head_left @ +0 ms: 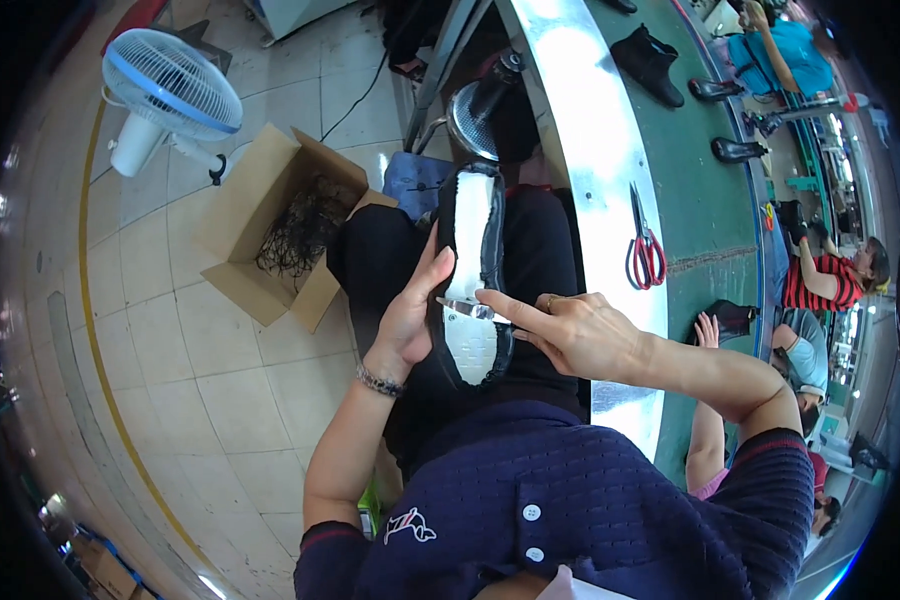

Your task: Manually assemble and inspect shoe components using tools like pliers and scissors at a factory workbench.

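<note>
A black shoe upper with a white bottom lies bottom-up over my lap, its length running away from me. My left hand is closed around its left side, the thumb pressed along the edge. A short silver blade-like tool sits across the white bottom, its pointed end to the left. My right hand grips this tool from the right, with the index finger stretched along it. The tool's handle is hidden in the fingers, so its exact kind does not show.
Red-handled scissors lie on the metal ledge to my right. Beyond it, a green conveyor belt carries black boots; several people sit along its far side. To the left stand a cardboard box of dark scraps and a fan.
</note>
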Tool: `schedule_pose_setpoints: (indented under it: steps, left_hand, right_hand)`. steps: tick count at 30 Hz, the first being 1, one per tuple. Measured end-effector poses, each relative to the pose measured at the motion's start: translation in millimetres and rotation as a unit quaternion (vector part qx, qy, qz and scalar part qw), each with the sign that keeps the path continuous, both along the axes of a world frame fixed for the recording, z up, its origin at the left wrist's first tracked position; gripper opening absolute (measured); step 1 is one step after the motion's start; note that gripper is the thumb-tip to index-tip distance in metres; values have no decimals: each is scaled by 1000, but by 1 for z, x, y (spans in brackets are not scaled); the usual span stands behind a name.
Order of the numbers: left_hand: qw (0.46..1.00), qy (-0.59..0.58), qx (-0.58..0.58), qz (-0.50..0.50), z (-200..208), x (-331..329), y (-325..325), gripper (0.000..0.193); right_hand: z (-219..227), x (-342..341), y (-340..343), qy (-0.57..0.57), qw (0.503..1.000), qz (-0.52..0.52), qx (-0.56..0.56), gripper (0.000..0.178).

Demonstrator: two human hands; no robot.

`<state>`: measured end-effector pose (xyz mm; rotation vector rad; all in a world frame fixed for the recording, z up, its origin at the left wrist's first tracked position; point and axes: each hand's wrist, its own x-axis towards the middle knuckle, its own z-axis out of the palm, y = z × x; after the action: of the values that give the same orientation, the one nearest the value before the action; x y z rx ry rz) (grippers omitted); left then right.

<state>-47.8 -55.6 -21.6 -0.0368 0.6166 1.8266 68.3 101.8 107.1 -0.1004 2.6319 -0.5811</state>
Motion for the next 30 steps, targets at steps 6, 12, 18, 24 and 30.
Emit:
schedule_pose_setpoints:
  steps: [6,12,18,24,30]
  left_hand:
    - [991,121,-55,16,4,0,-2,75]
    - [991,115,-62,-2,16,-4,2,76]
    - [993,85,-87,-10,19,-6,-4,80]
    - [992,94,-80,-37,13,-12,-9,84]
    - [989,114,-60,-71,13,-13,-9,100]
  right_hand:
    - [60,-59,16,19,996,83,-34,53]
    - [0,-93,50,32,987,89,127,63]
    - [-5,-75,39,207,973,100,8,64]
    - [8,-70,31,42,986,108,116,65]
    - [-9,-60,30,27,994,69,80,63]
